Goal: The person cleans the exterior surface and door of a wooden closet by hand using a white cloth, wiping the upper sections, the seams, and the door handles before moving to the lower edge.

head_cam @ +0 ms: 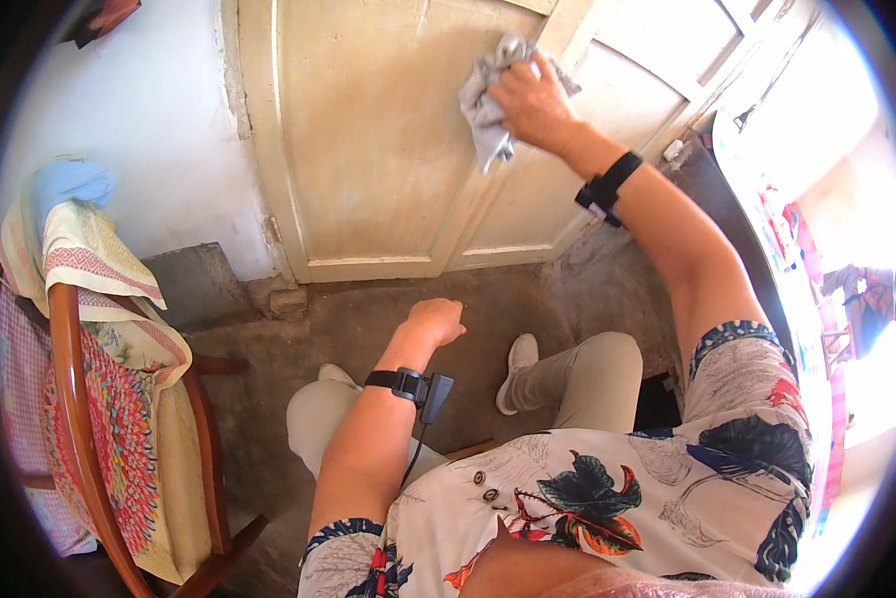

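My right hand (534, 105) grips a crumpled grey cloth (485, 105) against the upper part of a cream-painted panelled door (381, 149). Folds of the cloth stick out on both sides of the fingers, and one end hangs below them. Lower down, in front of the door's bottom edge, my left hand (434, 321) hangs over the floor with its fingers curled; whether they hold anything is not visible, but nothing sticks out of them. Each wrist wears a black strap with a small device.
A wooden armchair (70, 374) draped with patterned cloths stands at the left, a light blue cloth (74, 183) on top. Behind it is a white wall (141, 112) with a worn base. The dark floor (358, 321) runs below the door. Bright light washes out the right side.
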Demonstrator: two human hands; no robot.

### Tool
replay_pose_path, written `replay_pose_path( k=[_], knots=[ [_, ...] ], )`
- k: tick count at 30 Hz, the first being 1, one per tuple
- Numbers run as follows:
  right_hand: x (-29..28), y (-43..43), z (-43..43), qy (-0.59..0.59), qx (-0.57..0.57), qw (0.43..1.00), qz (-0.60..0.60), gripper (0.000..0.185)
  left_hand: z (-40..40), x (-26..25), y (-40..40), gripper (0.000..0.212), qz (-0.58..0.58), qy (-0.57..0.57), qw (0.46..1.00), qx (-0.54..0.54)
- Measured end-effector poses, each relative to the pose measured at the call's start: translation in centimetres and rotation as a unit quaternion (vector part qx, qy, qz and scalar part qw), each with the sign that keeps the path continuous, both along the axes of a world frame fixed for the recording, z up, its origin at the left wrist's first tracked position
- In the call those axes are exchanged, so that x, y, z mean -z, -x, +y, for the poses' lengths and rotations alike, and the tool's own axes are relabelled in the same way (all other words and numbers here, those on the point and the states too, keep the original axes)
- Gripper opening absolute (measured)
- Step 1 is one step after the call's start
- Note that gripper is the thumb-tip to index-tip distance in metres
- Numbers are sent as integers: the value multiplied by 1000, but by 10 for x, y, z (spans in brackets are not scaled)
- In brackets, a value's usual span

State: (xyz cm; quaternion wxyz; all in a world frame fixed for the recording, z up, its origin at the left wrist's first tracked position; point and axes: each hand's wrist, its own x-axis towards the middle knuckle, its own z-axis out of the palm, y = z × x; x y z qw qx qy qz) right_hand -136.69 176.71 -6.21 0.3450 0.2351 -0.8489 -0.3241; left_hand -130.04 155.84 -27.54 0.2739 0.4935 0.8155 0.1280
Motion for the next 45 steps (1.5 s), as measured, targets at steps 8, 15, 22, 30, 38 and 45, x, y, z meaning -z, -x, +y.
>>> replay_pose_path(
  k=[8,15,22,30,38,45],
  knots=[
    [133,-10,-4,-62,45,977,-199,11,-14,10,4,34,14,-57,998,-21],
    [59,12,19,94,-61,991,-67,23,-5,8,-1,34,19,-48,999,-18],
    [-18,60,-61,145,-49,983,97,45,-3,0,-11,31,18,-29,999,13],
    [48,122,-167,11,-101,994,-50,23,-5,6,-1,31,25,-62,997,-27],
    [36,41,-35,33,-46,994,-90,29,-9,6,-2,30,28,-77,996,-20],
    [36,21,-4,103,9,993,-57,27,-5,8,-11,32,11,-69,998,11]
  ],
)
